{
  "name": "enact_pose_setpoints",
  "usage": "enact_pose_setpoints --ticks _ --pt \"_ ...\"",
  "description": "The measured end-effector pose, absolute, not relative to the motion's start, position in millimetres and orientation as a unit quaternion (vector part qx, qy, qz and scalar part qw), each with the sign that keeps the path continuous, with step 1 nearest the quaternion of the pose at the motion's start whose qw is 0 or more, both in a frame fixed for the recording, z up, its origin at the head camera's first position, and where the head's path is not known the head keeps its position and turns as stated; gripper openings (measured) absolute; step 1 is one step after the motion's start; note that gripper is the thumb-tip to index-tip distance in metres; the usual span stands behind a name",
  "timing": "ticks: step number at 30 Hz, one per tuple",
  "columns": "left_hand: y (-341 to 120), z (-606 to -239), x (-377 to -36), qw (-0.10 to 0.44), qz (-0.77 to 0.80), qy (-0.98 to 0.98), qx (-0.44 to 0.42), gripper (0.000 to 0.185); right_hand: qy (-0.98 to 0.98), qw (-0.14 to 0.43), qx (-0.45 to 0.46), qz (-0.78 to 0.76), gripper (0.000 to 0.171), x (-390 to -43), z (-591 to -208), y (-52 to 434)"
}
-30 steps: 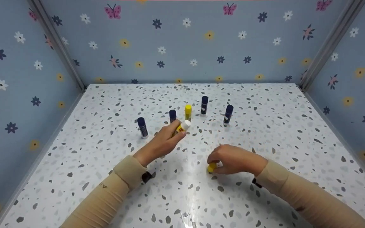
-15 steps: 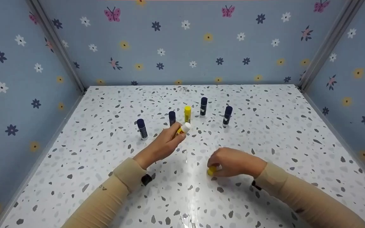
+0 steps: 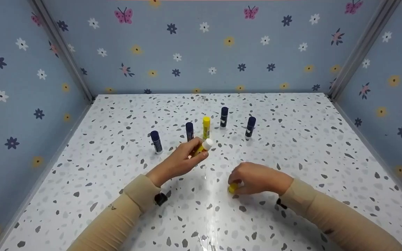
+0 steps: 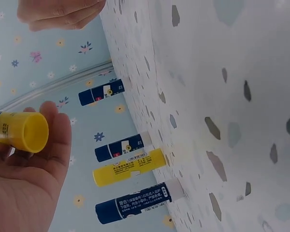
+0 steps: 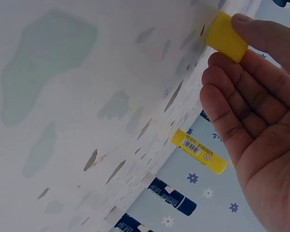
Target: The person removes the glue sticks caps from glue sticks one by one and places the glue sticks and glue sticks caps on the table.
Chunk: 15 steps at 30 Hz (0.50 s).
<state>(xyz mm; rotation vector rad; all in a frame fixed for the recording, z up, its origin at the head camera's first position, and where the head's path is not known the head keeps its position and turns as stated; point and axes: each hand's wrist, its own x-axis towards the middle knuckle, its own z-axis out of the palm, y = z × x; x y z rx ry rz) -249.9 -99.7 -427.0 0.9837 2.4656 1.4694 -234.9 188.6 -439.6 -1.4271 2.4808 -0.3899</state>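
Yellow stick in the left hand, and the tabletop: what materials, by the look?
Yellow stick: likely smooth moulded plastic; even opaque colour, printed label, white end. The left hand grips it.
Tabletop: probably glossy laminate or film with printed terrazzo specks; a glare streak runs down its middle.

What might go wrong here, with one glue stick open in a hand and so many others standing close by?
The left hand holds the open yellow glue stick right beside the standing dark blue glue stick and the standing yellow glue stick; a small swing might topple them. The yellow cap sits under the right hand fingertips against the table; if that grip slips, it may roll off.
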Motion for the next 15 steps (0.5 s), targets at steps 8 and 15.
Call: enact_pose_setpoints --ticks 8,15 --pt "-104 -432 -250 0.030 0.469 0.809 0.353 0.021 0.842 0.121 -0.508 -0.138 0.009 -237 -439 188" --pt "-104 -438 -247 0.066 0.462 0.808 0.359 0.017 0.842 0.127 -0.505 -0.140 0.009 -237 -440 188"
